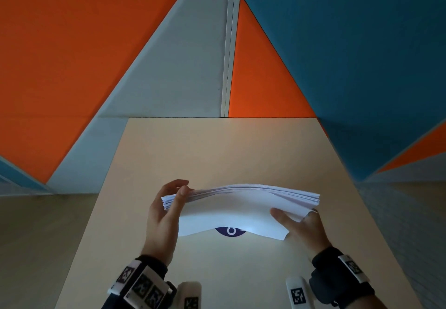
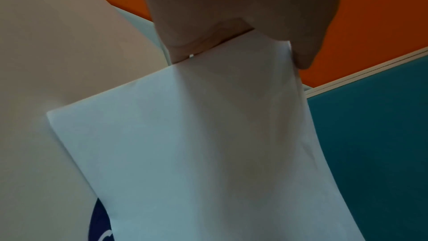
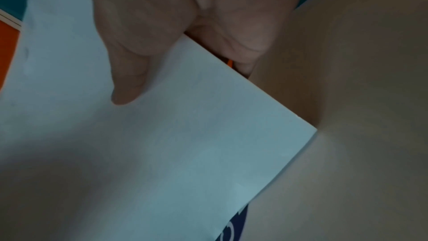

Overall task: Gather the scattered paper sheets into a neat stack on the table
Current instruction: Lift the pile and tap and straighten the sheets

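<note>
A thick stack of white paper sheets (image 1: 239,208) stands on its long edge on the beige table (image 1: 217,149), bowed upward in the middle. My left hand (image 1: 166,202) grips its left end, thumb on the near face and fingers behind. My right hand (image 1: 299,221) holds the right end, thumb laid on the near face, fingers hidden behind the sheets. The left wrist view has the stack (image 2: 208,153) pinched between thumb and fingers (image 2: 301,50). In the right wrist view the thumb (image 3: 127,87) presses on the sheets (image 3: 185,144).
A dark blue round mark (image 1: 230,231) on the table shows under the stack's lower edge. Orange, grey and blue wall panels (image 1: 362,43) rise behind the table's far edge. The floor lies left and right of the table.
</note>
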`<action>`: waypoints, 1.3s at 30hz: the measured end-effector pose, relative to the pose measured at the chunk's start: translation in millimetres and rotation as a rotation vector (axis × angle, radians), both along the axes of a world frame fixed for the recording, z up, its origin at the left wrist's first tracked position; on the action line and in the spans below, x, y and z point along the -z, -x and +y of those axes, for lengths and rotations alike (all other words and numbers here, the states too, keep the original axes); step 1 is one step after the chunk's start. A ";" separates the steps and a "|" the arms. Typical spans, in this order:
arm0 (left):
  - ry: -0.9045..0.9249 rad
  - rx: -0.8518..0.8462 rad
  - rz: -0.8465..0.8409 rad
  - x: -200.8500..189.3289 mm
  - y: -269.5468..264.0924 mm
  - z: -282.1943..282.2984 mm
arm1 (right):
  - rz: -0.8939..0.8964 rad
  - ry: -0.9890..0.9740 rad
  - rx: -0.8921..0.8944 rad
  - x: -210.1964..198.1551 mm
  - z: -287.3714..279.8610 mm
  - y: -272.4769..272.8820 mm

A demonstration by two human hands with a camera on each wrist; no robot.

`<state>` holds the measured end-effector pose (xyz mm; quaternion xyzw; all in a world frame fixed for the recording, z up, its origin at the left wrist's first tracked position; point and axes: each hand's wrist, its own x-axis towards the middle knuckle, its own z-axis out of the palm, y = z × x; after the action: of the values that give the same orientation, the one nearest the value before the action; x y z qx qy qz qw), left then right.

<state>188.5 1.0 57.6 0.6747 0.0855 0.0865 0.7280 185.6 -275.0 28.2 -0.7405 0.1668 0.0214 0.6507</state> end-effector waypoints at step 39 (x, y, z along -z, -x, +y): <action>-0.067 -0.054 0.021 -6.1 -16.9 -1.7 | -0.230 -0.202 0.171 -24.0 3.5 -15.7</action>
<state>205.4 -0.7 63.6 0.6971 0.1082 0.1020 0.7013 201.4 -271.5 52.2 -0.6521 0.1508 -0.1021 0.7359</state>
